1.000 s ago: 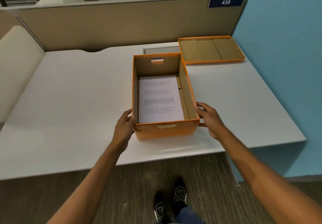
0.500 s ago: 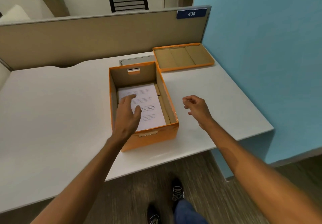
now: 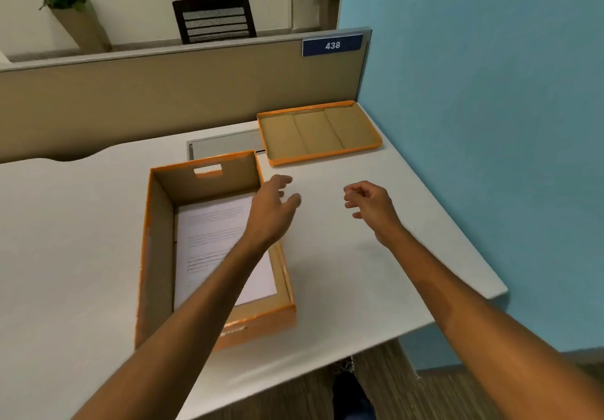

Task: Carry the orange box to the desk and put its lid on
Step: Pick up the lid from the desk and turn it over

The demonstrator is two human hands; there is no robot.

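Note:
The orange box stands open on the white desk, with a printed sheet of paper lying inside. Its orange lid lies upside down at the desk's far right corner, apart from the box. My left hand hovers over the box's far right rim, fingers spread, holding nothing. My right hand floats above the bare desk right of the box, fingers loosely curled and empty. Both hands are short of the lid.
A beige partition with a blue "438" sign backs the desk. A blue wall bounds the right side. A grey cable flap sits behind the box. A black chair and plants stand beyond the partition.
Both hands let go of the box's near end and moved forward and right toward the lid. The view has shifted closer to the desk's right corner.

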